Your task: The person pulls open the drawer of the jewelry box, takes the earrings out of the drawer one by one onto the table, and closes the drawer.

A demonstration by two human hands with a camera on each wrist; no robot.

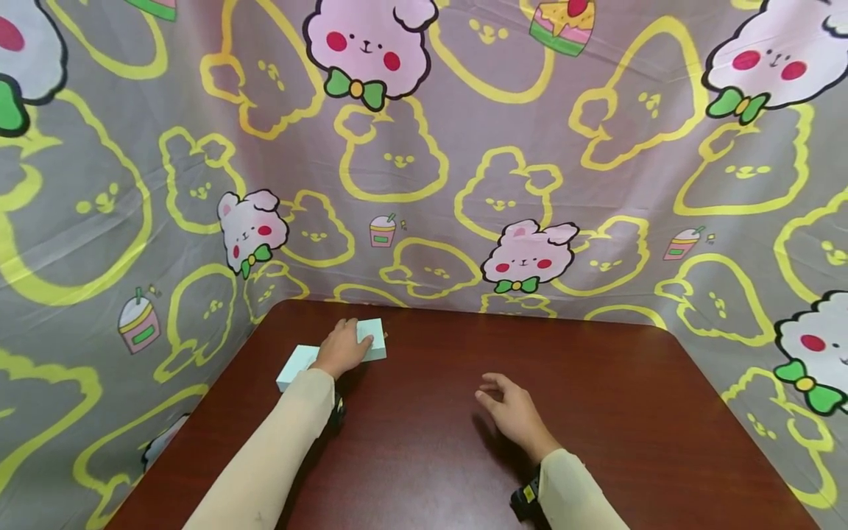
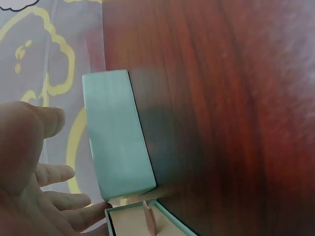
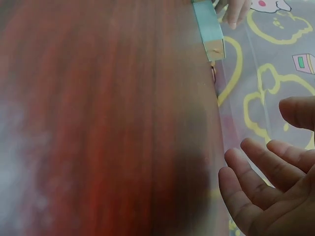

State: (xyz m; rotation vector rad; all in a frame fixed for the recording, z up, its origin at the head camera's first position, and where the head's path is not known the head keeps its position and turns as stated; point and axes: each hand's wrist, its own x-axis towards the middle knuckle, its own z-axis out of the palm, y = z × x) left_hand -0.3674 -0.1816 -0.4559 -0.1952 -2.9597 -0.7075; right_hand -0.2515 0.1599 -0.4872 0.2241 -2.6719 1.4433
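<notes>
Two pale blue-green boxes sit at the far left of the table. In the head view my left hand (image 1: pixel 341 349) reaches over them, its thumb overlapping the right box (image 1: pixel 372 333), with the left box (image 1: pixel 294 364) beside the wrist. The left wrist view shows a smooth blue-green box (image 2: pixel 118 132), and below it a cream-lined part (image 2: pixel 135 220) with a small brownish tab. There my left fingers are fairly straight, one fingertip right at the lined part's corner. My right hand (image 1: pixel 517 416) hovers over the table's middle, fingers loosely bent and holding nothing.
The dark red-brown table (image 1: pixel 424 442) has rounded far corners. A patterned cloth (image 1: pixel 437 213) with cartoon animals hangs behind it and along both sides. In the right wrist view, the box's tan end (image 3: pixel 215 51) faces the camera.
</notes>
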